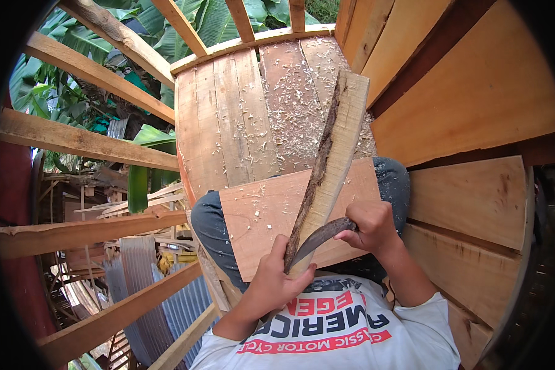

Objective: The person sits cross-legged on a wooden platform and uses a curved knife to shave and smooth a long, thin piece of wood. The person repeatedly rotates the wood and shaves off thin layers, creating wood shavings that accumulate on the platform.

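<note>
A long pale wooden plank (pixel 342 139) with dark bark along its left edge slants up and away from my lap. Its near end sits in my left hand (pixel 277 277), fingers wrapped round it close to my shirt. My right hand (pixel 373 227) is closed on the handle of a knife (pixel 320 239) with a dark curved blade. The blade lies across the plank's near end, its tip beside my left fingers. Beneath, a flat wooden board (pixel 246 222) rests over my crossed legs, with a few small chips on it.
The plank floor (pixel 228 111) ahead is strewn with wood shavings (pixel 296 111). Board walls (pixel 468 203) rise close on my right. On the left are spaced wooden rails (pixel 92 139), with corrugated sheets (pixel 145 296) and scrap timber below. Broad green leaves (pixel 194 31) hang beyond.
</note>
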`<action>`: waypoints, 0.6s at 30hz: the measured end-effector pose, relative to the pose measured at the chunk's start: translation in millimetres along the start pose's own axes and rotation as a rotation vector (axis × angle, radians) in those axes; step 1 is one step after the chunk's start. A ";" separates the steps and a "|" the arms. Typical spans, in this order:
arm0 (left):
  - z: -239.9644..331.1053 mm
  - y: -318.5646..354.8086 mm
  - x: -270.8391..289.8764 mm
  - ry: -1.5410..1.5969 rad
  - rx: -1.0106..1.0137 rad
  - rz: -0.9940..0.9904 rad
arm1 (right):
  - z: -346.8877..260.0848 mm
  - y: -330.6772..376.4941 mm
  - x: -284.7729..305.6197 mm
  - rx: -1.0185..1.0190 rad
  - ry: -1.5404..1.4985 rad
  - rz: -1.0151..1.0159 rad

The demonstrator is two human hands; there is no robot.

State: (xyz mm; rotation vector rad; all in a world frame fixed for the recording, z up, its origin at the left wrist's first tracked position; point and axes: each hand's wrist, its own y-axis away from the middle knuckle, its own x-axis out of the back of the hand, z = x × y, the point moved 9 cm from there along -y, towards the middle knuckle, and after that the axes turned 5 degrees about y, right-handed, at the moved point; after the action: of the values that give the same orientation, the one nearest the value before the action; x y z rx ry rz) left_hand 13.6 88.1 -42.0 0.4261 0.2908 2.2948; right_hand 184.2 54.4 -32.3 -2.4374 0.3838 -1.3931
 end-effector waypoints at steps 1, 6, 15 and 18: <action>-0.2 0.0 -2.8 0.009 -0.002 -0.014 | 17.6 0.3 5.2 -0.089 0.016 0.043; -11.3 -0.2 -11.9 0.167 0.064 -0.053 | 12.5 11.5 -1.4 -0.042 -0.119 0.054; -10.6 -0.4 -10.7 0.134 -0.043 -0.055 | 15.9 -0.3 6.2 -0.029 -0.135 0.050; -14.6 -1.5 -10.1 0.161 0.065 -0.096 | 45.7 3.8 3.8 -0.272 -0.233 0.143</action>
State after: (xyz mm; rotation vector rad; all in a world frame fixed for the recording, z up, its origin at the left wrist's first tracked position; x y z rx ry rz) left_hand 15.5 80.6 -58.1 0.2539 0.4581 2.2335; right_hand 225.4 55.5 -52.8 -2.6875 0.7147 -1.0416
